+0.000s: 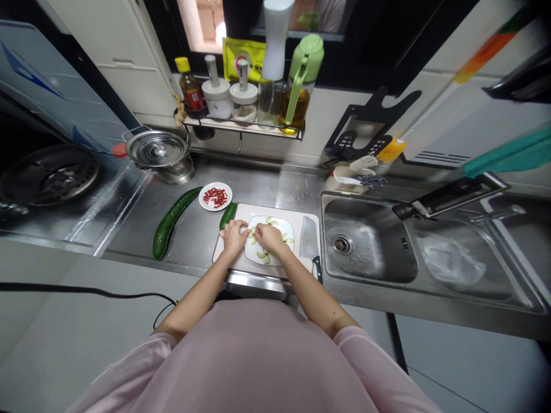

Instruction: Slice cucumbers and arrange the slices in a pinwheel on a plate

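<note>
A white square plate point(278, 226) lies on a pale cutting board point(245, 210), carrying thin cucumber slices point(287, 240) grouped like petals with small dark red bits at their centres. At the plate's left edge is my left hand point(235, 237), fingers bent and thumb apart from them. My right hand point(268, 237) is over the plate's upper left, its fingertips pinched together beside a slice; what they hold is too small to make out. Just beyond my left hand lies a cut piece of cucumber point(228, 215). A wide-bladed knife point(309, 236) rests along the board's right side.
Left of the board are a long cucumber point(173, 222) and a small white dish point(201, 198) of red pieces. Behind them stands a lidded steel pot point(160, 152). A sink point(369, 238) with a faucet adjoins the board's right side. A condiment rack point(245, 127) hangs at the back wall.
</note>
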Tool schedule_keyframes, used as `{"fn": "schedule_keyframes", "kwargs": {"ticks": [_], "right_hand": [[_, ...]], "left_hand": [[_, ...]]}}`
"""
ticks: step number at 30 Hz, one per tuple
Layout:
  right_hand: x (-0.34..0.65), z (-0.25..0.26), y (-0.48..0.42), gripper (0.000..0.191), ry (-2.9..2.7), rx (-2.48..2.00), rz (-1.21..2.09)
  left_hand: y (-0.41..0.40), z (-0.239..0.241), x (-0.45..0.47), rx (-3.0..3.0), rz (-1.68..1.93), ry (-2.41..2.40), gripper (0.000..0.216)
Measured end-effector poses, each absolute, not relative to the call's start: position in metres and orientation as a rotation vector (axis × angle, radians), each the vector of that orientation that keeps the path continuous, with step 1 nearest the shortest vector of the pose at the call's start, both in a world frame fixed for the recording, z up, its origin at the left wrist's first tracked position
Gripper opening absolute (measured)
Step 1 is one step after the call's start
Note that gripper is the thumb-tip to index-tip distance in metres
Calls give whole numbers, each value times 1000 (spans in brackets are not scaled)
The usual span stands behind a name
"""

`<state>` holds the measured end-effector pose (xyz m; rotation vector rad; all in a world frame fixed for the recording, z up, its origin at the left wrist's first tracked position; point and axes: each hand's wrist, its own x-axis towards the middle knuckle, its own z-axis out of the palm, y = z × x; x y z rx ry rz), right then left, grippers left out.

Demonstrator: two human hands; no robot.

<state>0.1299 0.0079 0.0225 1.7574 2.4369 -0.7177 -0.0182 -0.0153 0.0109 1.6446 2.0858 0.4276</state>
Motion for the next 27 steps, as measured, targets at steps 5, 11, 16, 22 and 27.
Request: {"fn": "schedule_keyframes", "kwargs": {"ticks": [5, 11, 16, 22, 27], "right_hand": [[131, 26, 10, 23, 2404, 1807, -737], [146, 37, 16, 22, 2430, 1994, -775], [179, 47, 14, 25, 2425, 2275, -869], [239, 51, -2, 27, 2326, 2715, -820], [272, 44, -31, 25, 2160, 2834, -872]], "left_hand": [[-23, 13, -22, 1617, 502, 2091, 17], [-30, 15, -26, 1556, 559, 2107, 19], [-36, 13, -31, 1479, 679, 2131, 21], [-52, -4, -37, 1404, 878, 2008, 22], [-65, -18, -42, 1321, 927, 1940, 26]]}}
